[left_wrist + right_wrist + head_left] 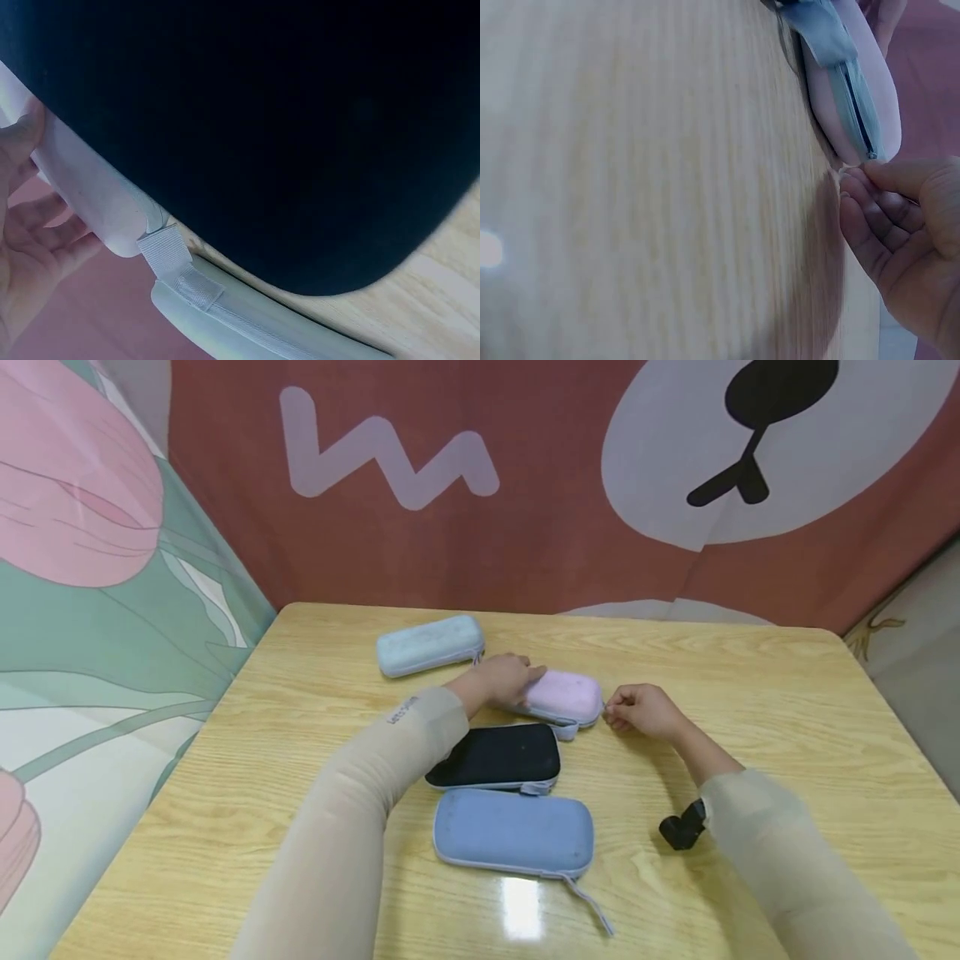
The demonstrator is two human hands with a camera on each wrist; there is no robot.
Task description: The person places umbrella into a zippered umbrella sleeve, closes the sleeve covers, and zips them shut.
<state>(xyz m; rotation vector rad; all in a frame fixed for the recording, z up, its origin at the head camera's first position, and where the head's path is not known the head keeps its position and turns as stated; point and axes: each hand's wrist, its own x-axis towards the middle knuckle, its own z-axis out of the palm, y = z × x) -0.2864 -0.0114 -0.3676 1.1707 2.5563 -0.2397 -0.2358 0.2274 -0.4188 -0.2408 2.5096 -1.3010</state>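
Note:
A pink zippered case (566, 693) lies on the table, a grey fabric tab at its near side. My left hand (501, 678) grips its left end, with the thumb on the near side and the fingers at the far side in the left wrist view. At the opposite end, my right hand (645, 708) pinches the zipper pull between thumb and curled fingers; the fingertips mostly hide the pull. The right wrist view shows the grey zipper (859, 105) running up to those fingertips. Just in front of the pink case is a black case (502, 756), partly beneath the left sleeve.
A blue case (513, 831) with a long cord (588, 902) lies nearest on the wooden table (787, 710). A pale blue case (427, 647) sits at the back left. Patterned cloth (450, 552) hangs behind the table. A black device (682, 828) is at the right wrist.

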